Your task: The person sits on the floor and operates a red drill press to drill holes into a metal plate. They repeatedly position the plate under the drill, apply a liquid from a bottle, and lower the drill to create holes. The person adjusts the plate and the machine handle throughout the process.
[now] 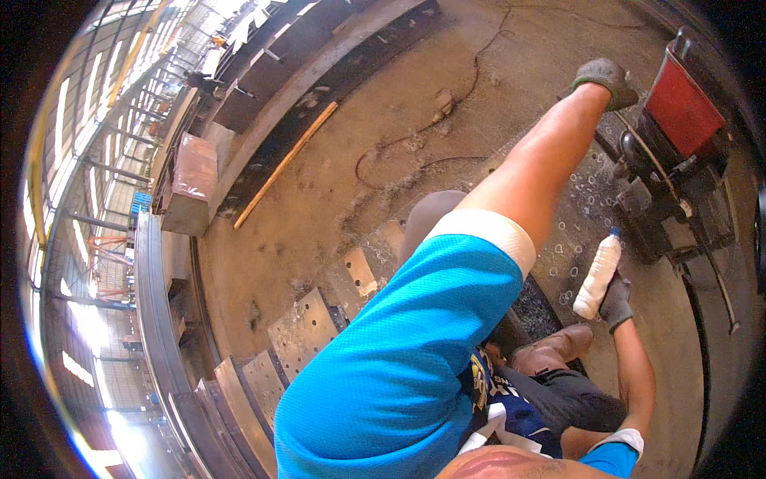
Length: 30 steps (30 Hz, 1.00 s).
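My left arm, in a blue sleeve, reaches to the upper right. My left hand (608,82), in a dark grey glove, is closed at the end of a lever (650,148) on a red and black machine (685,100); its fingers are mostly hidden. Lower down, my gloved right hand (615,302) is wrapped round a plastic bottle (600,271) of whitish liquid. The bottle leans, its blue cap pointing up and slightly right. Beneath it and the machine lies a dark metal surface (568,209) with several pale ring marks.
Metal plates with holes (307,323) lie at lower left among shavings. A cable (477,68) winds across the brown floor (263,263). One wooden pole (286,165) lies along the dark beam (351,60). A wrapped block (191,180) stands farther left.
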{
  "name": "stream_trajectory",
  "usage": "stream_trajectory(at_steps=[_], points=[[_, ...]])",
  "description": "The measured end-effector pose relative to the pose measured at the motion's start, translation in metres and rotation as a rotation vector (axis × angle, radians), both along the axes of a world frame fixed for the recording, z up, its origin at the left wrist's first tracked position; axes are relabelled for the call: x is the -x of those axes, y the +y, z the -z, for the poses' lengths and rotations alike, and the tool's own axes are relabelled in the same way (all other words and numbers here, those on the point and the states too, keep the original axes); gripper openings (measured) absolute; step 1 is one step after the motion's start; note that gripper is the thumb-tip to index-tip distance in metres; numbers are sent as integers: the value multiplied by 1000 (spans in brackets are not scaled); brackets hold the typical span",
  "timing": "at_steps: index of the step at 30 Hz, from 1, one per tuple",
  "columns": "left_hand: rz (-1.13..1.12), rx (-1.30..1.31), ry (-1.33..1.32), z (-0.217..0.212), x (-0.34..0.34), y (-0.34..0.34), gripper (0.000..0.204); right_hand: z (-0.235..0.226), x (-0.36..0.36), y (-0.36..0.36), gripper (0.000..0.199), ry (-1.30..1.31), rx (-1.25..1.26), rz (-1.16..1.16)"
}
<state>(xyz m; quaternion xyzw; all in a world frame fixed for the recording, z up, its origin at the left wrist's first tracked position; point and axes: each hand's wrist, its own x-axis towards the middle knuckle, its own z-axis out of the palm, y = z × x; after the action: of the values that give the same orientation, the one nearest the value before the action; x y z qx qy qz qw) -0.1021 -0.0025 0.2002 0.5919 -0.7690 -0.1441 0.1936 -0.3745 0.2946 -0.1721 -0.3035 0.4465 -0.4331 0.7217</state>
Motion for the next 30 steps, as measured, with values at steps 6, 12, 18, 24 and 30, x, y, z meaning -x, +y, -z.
stream_trajectory(at_steps=[6,12,18,24,30], points=[[-18,-16,-36,16,-15,-1,67,1,-18,8,39,-115,-112,34],[-21,-21,-23,23,-15,-10,64,-7,-17,12,43,-134,-91,-5],[-13,4,-33,23,-16,-9,64,-1,-12,12,46,-140,-79,-42],[-1,30,-92,23,-15,-8,65,-3,-17,9,49,-160,-54,-111],[-23,-8,-82,32,-26,-4,64,-45,-49,16,41,-146,-114,-48]])
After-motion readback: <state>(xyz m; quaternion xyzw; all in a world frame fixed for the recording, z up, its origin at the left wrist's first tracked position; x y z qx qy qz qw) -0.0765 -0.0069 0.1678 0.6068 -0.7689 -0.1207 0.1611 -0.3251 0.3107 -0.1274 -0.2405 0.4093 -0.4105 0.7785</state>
